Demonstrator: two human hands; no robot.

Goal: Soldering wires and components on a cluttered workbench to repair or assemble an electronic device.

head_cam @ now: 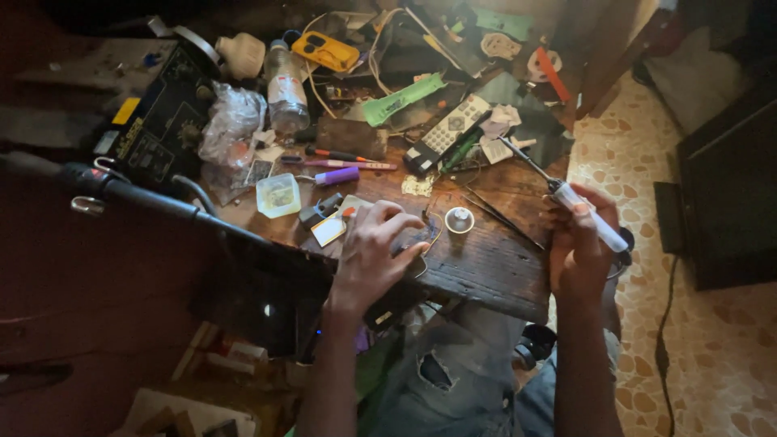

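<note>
Dim room, cluttered wooden workbench [486,267] beside speckled stone floor [647,170]

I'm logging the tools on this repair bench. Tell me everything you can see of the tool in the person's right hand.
The soldering iron is a slim tool with a whitish, translucent-looking plastic handle and a thin dark metal shaft ending in a tip. The right hand wraps its grip around the handle, at the right edge of the wooden bench. It lies tilted, tip pointing up and left toward the remote control, raised over the bench, touching nothing else visibly. Whether it is hot cannot be told.
</note>
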